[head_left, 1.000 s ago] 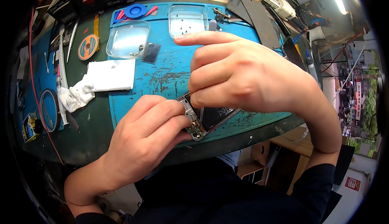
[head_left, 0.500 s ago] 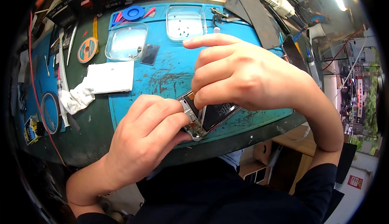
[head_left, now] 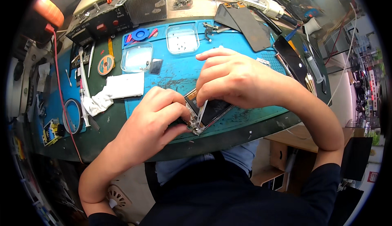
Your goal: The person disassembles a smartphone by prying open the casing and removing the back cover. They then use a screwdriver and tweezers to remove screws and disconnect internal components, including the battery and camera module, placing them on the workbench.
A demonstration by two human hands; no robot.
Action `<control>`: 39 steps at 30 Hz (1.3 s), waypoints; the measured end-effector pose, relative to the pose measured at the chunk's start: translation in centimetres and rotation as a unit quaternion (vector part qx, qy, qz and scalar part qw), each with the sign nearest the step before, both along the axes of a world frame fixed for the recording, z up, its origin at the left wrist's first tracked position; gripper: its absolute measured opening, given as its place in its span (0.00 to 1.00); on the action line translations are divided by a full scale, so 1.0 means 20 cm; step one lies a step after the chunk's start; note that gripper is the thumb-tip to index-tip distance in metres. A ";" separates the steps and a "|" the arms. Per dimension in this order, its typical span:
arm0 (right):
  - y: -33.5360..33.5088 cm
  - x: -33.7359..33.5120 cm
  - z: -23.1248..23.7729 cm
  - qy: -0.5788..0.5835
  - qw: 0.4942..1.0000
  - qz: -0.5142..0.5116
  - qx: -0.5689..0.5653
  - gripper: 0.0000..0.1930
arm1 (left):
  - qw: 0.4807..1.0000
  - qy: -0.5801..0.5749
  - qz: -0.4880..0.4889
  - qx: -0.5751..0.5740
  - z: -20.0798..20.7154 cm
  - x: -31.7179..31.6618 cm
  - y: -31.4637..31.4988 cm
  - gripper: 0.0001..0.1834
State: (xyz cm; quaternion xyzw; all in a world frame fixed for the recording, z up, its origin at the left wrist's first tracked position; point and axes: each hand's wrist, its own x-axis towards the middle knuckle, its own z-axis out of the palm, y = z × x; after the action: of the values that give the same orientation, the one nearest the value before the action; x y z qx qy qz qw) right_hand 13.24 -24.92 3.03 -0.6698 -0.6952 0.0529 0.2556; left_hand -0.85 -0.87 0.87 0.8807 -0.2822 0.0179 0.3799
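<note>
White-lettered black box (head_left: pixel 92 30), left hand (head_left: pixel 153 111) tight on phone (head_left: pixel 216 111), right hand (head_left: pixel 234 81) tight on tool (head_left: pixel 202 111)

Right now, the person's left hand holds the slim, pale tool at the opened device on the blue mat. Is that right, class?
No: in the head view, it is the right hand that holds the slim, pale tool at the opened device on the blue mat.

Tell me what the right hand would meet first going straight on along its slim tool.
Probably the opened device: the slim tool in the right hand points at its near corner; whether it already touches is unclear.
</note>
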 end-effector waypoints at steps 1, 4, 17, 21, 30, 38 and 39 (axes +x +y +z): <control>-0.01 -0.01 0.00 -0.005 1.000 -0.011 0.005 0.11 | 1.000 0.001 -0.012 0.006 0.01 0.00 0.01 0.15; -0.07 -0.02 0.02 -0.026 0.999 -0.043 0.022 0.10 | 1.000 -0.009 -0.008 0.016 0.01 0.00 0.01 0.16; -0.25 -0.23 -0.05 -0.042 0.988 -0.130 0.073 0.10 | 1.000 -0.018 -0.022 -0.003 -0.01 0.01 0.04 0.14; -0.28 -0.32 -0.08 -0.075 0.977 -0.174 0.093 0.08 | 1.000 -0.021 -0.019 0.002 -0.02 0.02 0.05 0.15; -0.29 -0.36 -0.18 -0.074 0.964 -0.217 0.134 0.07 | 0.999 -0.028 -0.037 -0.006 -0.03 0.03 0.06 0.15; -0.29 -0.35 -0.18 -0.062 0.965 -0.221 0.125 0.07 | 0.999 -0.016 -0.043 -0.009 -0.03 0.03 0.06 0.16; -0.29 -0.35 -0.18 -0.062 0.965 -0.221 0.125 0.07 | 0.999 -0.015 -0.044 -0.008 -0.03 0.03 0.06 0.16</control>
State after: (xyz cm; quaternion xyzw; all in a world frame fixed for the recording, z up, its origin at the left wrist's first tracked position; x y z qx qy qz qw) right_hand 6.19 -30.69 -0.65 -0.7713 -0.5455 -0.1337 0.2995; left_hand -0.17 0.41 0.20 0.8638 -0.3263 0.0169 0.3834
